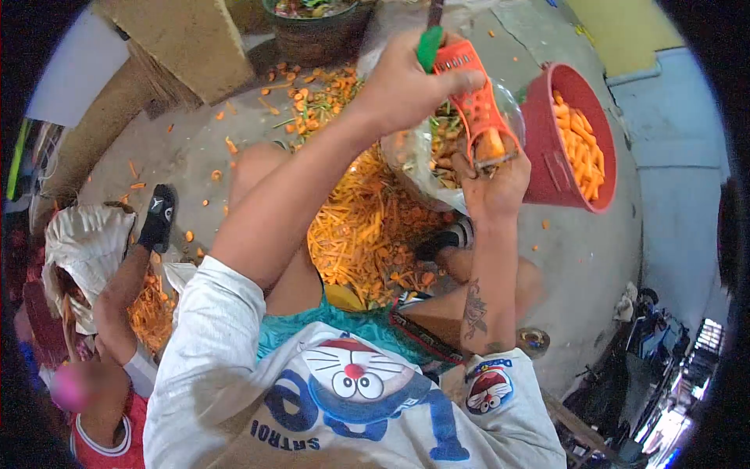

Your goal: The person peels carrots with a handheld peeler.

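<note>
My left hand [410,82] is closed around an orange plastic peeler [473,98] with a perforated handle. A green piece with a dark stick-like end [430,47] shows beside its fingers; I cannot make out what it is. My right hand [500,184] is closed on a carrot [491,144], partly hidden behind the peeler's frame. The peeler's blade end lies at the carrot. Just under both hands stands a container lined with a clear plastic bag [406,152], with unpeeled carrots inside. A heap of carrot peelings [351,227] spreads between my legs.
A red bucket [547,148] of peeled carrots tilts at the right. A dark tub [312,35] stands at the back, near carrot scraps [312,102]. Another person [109,414] sits at lower left beside a white sack [86,242]. Cardboard [180,43] leans behind.
</note>
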{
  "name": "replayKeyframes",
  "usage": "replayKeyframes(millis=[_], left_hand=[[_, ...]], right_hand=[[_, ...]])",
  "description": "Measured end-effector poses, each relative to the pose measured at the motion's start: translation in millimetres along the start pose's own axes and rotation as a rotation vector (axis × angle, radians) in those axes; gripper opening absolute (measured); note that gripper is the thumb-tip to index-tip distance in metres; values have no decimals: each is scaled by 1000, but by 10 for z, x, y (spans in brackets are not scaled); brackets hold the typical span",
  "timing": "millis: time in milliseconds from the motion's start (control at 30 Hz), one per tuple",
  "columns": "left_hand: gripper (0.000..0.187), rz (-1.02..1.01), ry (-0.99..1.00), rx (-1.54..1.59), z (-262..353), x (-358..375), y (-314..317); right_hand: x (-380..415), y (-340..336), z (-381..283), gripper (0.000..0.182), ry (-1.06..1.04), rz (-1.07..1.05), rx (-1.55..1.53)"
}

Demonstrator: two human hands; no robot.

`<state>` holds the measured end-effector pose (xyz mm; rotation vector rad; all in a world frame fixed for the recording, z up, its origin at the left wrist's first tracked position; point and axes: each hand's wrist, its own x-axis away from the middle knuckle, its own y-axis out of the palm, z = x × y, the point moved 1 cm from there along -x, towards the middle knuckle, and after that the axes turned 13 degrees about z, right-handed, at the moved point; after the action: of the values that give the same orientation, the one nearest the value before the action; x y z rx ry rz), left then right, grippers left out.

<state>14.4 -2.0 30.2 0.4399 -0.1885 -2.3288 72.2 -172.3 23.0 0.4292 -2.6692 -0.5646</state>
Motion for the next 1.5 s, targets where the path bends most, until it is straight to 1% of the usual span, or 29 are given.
replayKeyframes(millis=[67,100,133,200,233,333,367,400,467,500,533,600,633,667,733,767,800,900,1000,1067,1133,1167,1300,1333,1367,1400,1433,1467,1500], left_hand=[[23,-70,256,-7,-30,130,196],[20,-64,380,-54,-99,88,228],[20,-70,379,-54,-137,-4,209],[18,160,186,-165,-230,-197,37],[18,155,89,34,-256,-238,-35],[20,150,54,-121,-403,10,204],[23,72,201,-169,-466,182,383],[23,63,196,-170,-444,263,449],[26,-218,275,24,-409,378,588],[25,-58,288,-202,-538,191,483],[25,-58,280,-201,-578,74,372],[24,113,49,30,-513,-140,156],[23,132,-22,-75,-522,-119,149],[23,125,-17,-78,-563,-42,221],[23,-128,301,-109,-421,421,580],[24,-241,330,-13,-404,525,668],[24,-241,324,-9,-396,467,645],[19,82,76,-240,-532,18,334],[20,122,138,-153,-626,36,335],[22,2,-2,-131,-405,410,563],[21,-190,275,20,-386,536,688],[22,-59,307,-84,-448,398,620],[26,131,44,-65,-617,-7,228],[26,127,52,-64,-568,111,314],[24,50,217,-81,-514,304,480],[23,-28,376,-97,-461,502,619],[21,-181,403,84,-317,620,713],[21,-177,396,86,-294,538,666],[22,-87,300,-52,-331,401,542]], right_hand=[[53,-229,-58,34,41,-125,-33],[118,-313,-39,40,3,-37,3],[170,-358,-78,40,0,-33,-1],[269,-417,-142,44,54,-122,-1],[240,-544,-112,47,86,-216,-45],[132,-778,25,45,195,-165,-77],[89,-872,86,42,203,-127,-107],[149,-823,69,42,203,-118,-113],[291,-690,-15,41,177,105,-139],[233,-873,-19,42,115,-228,-99],[264,-900,-33,42,120,-221,-97],[297,-859,-57,41,180,-168,-133],[211,-917,-37,40,210,-280,-144],[154,-961,-1,40,204,-282,-151],[104,-1053,61,38,155,-189,-163],[132,-1006,41,38,153,-187,-163],[206,-932,8,39,137,-114,-157],[255,-927,-21,39,120,-45,-112],[194,-945,-67,39,151,-90,-145],[215,-938,-61,40,210,-113,-193],[262,-872,-35,41,156,67,-196],[264,-917,-15,41,164,76,-191],[108,-1114,5,41,206,-235,-232],[68,-1127,0,40,286,-368,-324],[128,-1048,-24,40,282,-368,-327],[244,-940,-47,40,186,-136,-197],[295,-896,-61,40,92,92,-62],[269,-935,-42,40,96,95,-58],[249,-1000,-13,41,99,-54,-122]])
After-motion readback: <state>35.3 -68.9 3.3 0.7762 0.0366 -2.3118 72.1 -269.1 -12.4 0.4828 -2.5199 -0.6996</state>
